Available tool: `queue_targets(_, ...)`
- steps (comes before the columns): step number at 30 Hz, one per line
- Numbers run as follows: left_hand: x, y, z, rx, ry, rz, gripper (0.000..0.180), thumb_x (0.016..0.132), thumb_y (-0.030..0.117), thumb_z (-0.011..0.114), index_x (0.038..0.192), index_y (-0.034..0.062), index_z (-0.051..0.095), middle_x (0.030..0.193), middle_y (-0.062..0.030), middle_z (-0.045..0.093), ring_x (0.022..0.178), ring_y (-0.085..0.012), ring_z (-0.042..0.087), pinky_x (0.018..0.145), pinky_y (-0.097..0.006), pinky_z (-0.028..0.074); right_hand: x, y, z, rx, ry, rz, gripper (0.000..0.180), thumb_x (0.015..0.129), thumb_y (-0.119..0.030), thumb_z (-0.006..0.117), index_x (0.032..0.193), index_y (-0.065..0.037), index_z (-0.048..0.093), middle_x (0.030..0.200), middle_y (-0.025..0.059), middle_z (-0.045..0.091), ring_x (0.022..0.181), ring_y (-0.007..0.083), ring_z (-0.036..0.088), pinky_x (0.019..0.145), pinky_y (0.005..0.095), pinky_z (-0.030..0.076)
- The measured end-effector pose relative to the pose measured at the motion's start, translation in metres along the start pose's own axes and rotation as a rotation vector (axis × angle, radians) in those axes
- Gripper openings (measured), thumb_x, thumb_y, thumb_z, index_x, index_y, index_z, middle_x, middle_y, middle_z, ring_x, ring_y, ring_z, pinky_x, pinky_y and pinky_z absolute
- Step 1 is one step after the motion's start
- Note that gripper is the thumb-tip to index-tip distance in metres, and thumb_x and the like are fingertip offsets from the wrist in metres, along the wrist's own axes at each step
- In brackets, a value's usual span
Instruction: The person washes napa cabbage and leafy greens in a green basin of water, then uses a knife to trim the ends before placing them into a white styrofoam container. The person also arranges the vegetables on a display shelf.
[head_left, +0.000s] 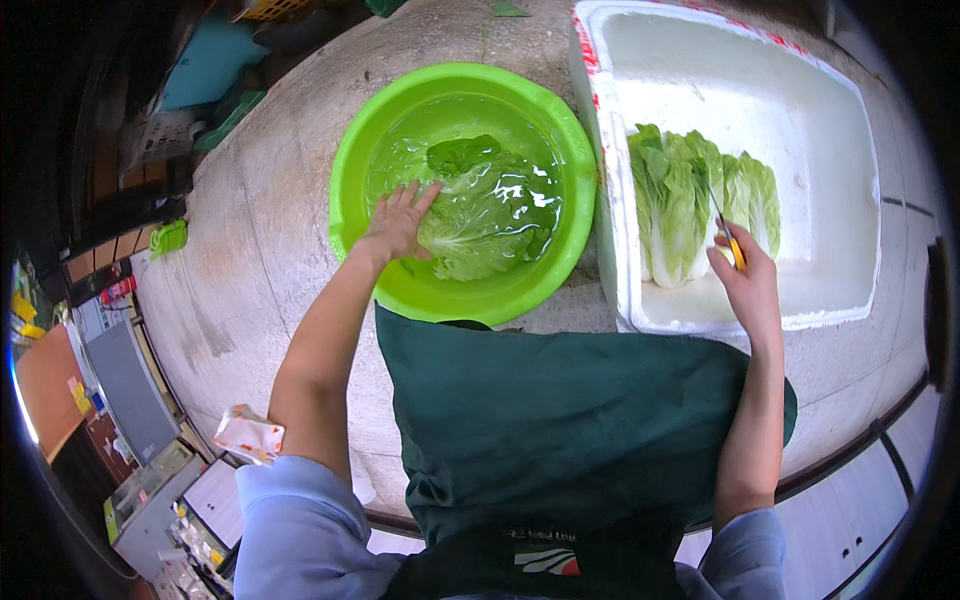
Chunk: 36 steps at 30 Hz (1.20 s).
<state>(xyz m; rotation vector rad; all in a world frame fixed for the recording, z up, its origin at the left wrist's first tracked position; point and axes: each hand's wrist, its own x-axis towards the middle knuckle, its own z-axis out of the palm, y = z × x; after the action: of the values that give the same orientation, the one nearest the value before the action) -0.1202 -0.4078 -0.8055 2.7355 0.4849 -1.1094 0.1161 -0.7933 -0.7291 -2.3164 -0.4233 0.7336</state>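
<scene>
A bright green plastic basin (343, 205) holds water with large lettuce leaves (490, 225) lying in it. My left hand (401, 222) is over the basin's left side, fingers spread, at the edge of the leaves; whether it presses on them I cannot tell. To the right stands a white foam box (825, 225) with lettuce (675, 205) lying along its left part. Above that lettuce, my right hand (745, 275) is closed round the yellow and black handle of a small knife (738, 252). Its thin blade points away from me, over the leaves.
Both containers stand on a pale concrete floor (245, 250). A dark green apron (560, 420) hangs over my lap, close to the basin and box. Crates and a teal item (210, 62) are at the far left. Shelves and a grey panel (132, 390) line the left edge.
</scene>
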Motion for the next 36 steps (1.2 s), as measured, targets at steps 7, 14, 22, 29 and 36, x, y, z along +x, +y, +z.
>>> queue_targets(7,0.025,-0.015,0.034,-0.121,-0.009,0.075,0.11,0.054,0.034,0.08,0.141,0.0172,0.015,0.124,-0.0233,0.044,0.115,-0.0385,0.042,0.1,-0.046,0.031,-0.035,-0.015,-0.003,0.197,-0.077,0.063,0.035,0.081,-0.008,0.061,0.114,0.0,0.055,0.092,0.0061,0.06,0.084,0.0099,0.054,0.075,0.0223,0.042)
queue_targets(14,0.039,0.005,0.049,-0.405,-0.107,-0.074,0.104,0.058,0.04,0.073,0.14,0.0087,0.018,0.1,-0.0213,0.061,0.091,-0.0345,0.06,0.083,-0.035,0.047,-0.025,-0.001,0.01,0.207,-0.088,0.038,0.033,0.081,-0.009,0.061,0.112,0.002,0.054,0.087,0.0057,0.06,0.08,0.0104,0.053,0.074,0.0234,0.043)
queue_targets(22,0.04,0.009,0.071,-1.245,-0.169,-0.128,0.073,0.068,0.037,0.069,0.125,-0.0013,0.042,0.093,-0.0149,0.064,0.084,-0.0274,0.062,0.076,-0.035,0.051,-0.012,-0.015,-0.018,0.35,-0.225,0.238,0.034,0.083,-0.019,0.06,0.114,-0.004,0.055,0.081,0.0002,0.058,0.067,0.0057,0.048,0.058,0.0206,0.04)
queue_targets(29,0.008,0.001,0.054,-1.931,-0.73,-0.239,0.046,0.081,0.025,0.061,0.117,0.0002,0.049,0.104,-0.0169,0.06,0.088,-0.0295,0.062,0.08,-0.041,0.051,-0.001,0.003,-0.035,0.739,-0.049,0.229,0.037,0.084,-0.016,0.058,0.117,-0.001,0.05,0.082,0.0021,0.062,0.051,0.0034,0.043,0.046,0.0181,0.034)
queue_targets(36,-0.021,0.001,0.013,-2.074,-0.412,-0.269,0.047,0.081,0.023,0.06,0.12,0.0005,0.046,0.109,-0.0184,0.058,0.095,-0.0312,0.06,0.082,-0.043,0.051,0.006,0.012,-0.046,0.981,0.08,0.193,0.041,0.083,-0.014,0.056,0.12,0.0,0.046,0.086,0.0084,0.063,0.051,0.0049,0.045,0.047,0.0188,0.036)
